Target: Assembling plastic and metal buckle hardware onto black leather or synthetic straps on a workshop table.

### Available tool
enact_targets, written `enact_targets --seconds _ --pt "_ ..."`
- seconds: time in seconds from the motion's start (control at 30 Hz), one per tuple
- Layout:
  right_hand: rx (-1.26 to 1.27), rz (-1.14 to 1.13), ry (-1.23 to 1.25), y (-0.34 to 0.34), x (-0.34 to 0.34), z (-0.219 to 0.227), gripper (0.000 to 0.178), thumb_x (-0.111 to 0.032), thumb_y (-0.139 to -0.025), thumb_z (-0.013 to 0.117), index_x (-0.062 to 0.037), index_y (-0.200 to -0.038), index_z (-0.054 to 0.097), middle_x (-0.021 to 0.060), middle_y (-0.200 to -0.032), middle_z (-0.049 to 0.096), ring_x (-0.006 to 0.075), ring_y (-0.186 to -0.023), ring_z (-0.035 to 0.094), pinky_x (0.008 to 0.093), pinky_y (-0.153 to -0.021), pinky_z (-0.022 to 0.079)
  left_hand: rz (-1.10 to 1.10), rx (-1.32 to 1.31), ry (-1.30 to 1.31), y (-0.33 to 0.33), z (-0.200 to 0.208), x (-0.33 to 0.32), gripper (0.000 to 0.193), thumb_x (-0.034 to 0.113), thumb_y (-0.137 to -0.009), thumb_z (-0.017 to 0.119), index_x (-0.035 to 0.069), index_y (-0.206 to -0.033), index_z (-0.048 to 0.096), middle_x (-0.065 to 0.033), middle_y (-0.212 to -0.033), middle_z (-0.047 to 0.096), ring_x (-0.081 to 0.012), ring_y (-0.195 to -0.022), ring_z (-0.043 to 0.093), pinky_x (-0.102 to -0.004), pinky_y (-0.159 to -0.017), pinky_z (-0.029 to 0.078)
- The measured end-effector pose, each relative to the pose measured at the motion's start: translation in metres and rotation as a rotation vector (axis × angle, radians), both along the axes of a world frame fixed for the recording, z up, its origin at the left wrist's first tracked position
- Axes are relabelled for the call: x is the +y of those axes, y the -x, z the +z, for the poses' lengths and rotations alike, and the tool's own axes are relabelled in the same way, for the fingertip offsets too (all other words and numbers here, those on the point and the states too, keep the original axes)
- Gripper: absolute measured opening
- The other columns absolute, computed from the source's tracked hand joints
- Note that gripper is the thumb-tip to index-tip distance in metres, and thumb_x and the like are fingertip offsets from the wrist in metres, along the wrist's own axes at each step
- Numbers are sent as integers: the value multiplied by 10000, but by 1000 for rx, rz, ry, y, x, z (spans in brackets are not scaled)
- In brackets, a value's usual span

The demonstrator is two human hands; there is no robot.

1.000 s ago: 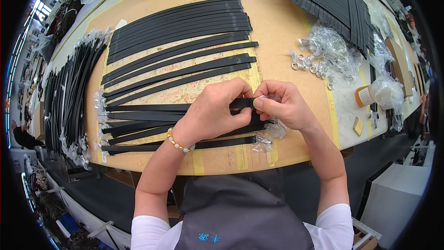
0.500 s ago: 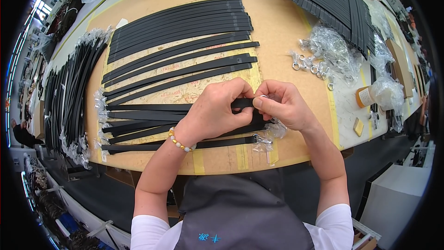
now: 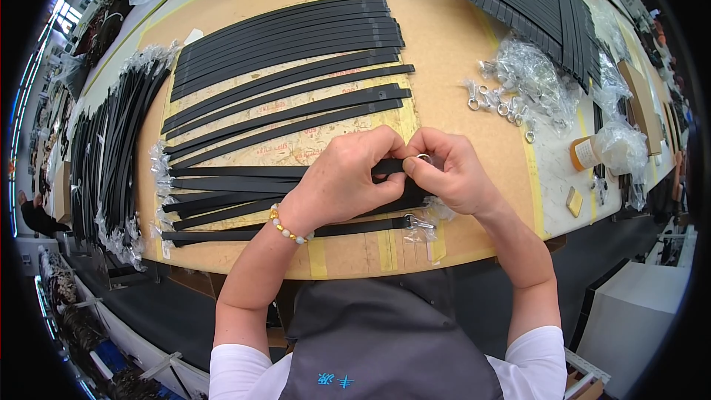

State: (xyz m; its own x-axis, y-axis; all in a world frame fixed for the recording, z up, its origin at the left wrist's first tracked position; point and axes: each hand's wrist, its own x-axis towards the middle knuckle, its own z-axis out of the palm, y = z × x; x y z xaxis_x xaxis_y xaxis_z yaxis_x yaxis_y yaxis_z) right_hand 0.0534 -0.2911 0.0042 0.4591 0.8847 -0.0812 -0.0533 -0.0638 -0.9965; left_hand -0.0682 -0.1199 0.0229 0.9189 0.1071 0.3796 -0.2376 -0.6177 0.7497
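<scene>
My left hand [image 3: 337, 174], with a beaded bracelet at its wrist, is closed on the end part of a black strap [image 3: 388, 167]. My right hand [image 3: 458, 176] meets it at the strap's end, pinching a small metal ring [image 3: 423, 155] between thumb and fingers. How the ring sits on the strap is hidden by my fingertips. Under and left of my hands lie several straps [image 3: 222, 185], their left ends in clear plastic wrap. The nearest strap [image 3: 341, 230] has a wrapped metal clasp [image 3: 421, 224] at its right end.
Flat black straps [image 3: 289, 37] lie in a row farther back. A wrapped strap bundle [image 3: 118, 141] hangs over the left edge. To the right are metal ring hooks [image 3: 505, 109], crumpled plastic [image 3: 537, 78], an orange-labelled jar [image 3: 584, 155] and a yellow block [image 3: 574, 202]. More straps [image 3: 526, 7] are piled far right.
The ring between my right fingers has tilted and shows more clearly above the thumb. Both hands stay nearly in place, my right fingers shifting slightly.
</scene>
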Motion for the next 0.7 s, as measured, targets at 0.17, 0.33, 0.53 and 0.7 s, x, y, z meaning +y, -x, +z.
enact_targets --seconds 0.17,0.33,0.53,0.7 --pt "-204 -29 12 4 0 1 136 -138 -918 683 -19 -880 632 -80 -708 534 -6 -647 416 212 -540 332 -53 49 32 2 3 2 275 45 -736 801 17 -967 655 -72 -848 681 -129 -742 674 -255 -626 552" --pt "63 61 -89 0 0 9 179 -184 -948 723 -36 -901 635 -67 -760 578 1 -663 465 203 -558 361 -60 21 76 4 5 3 301 25 -732 796 21 -1003 664 -43 -893 668 -103 -745 644 -230 -614 530" --pt "267 238 -34 -12 -7 13 202 -227 -975 733 -41 -953 656 -61 -795 598 11 -689 504 195 -576 380 -88 7 101 7 12 5 331 0 -724 768 16 -1035 657 -23 -878 645 -70 -694 576 -197 -585 492" --pt "71 221 -42 -8 -3 7 220 -223 -989 706 -6 -975 673 -69 -770 542 14 -708 453 206 -596 362 -181 124 121 8 17 9 310 -29 -760 690 -6 -1064 630 -36 -897 646 -67 -712 568 -199 -603 487"
